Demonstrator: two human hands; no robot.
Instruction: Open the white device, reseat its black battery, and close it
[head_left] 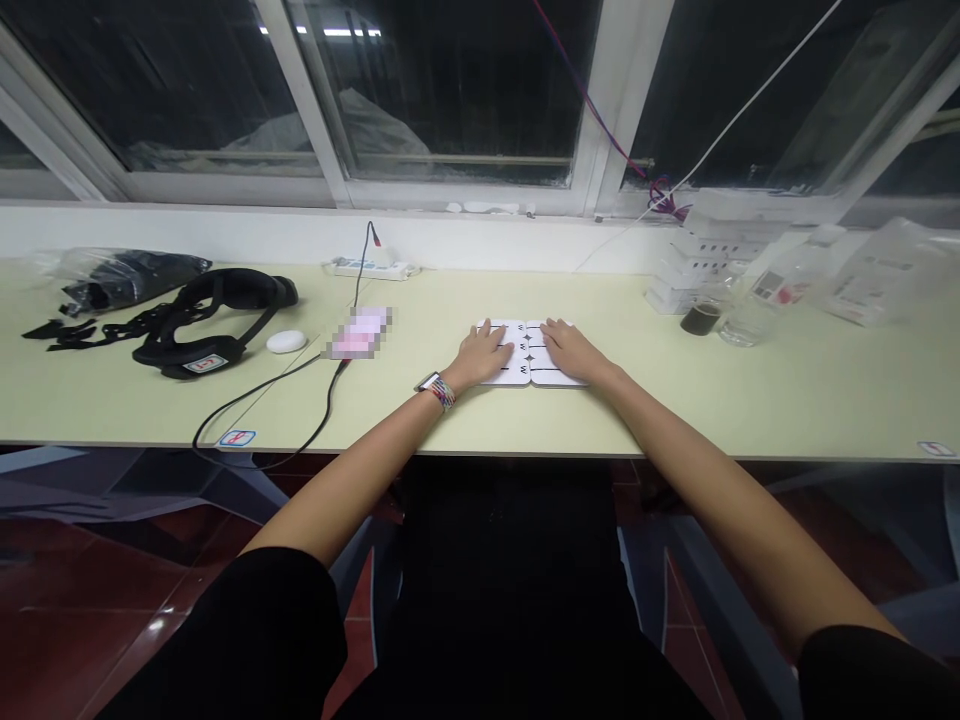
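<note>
The 2 white cards (516, 374) lie flat on the tabletop (750, 400), edges touching. If 1 hand pushes sideways, the cards could slide apart. The dark cup (700, 318), well to the right of the cards, could spill if bumped. The left hand (484, 355) rests on the left card, the right hand (568, 350) on the right card, both palms down, fingers a bit spread, pinching nothing.

Along a pale yellow table (442, 300), a bagged black bundle (135, 280), a black headset (176, 359), a small white case (286, 342) and a blurred pink item (360, 335) are spread at left, with a power strip (375, 269) set at the back. Two white panels (555, 377) are laid side by side at centre. White boxes (679, 275), a dark drink (700, 318), a clear bottle (746, 320) and a plastic bag (870, 280) are grouped at right.
</note>
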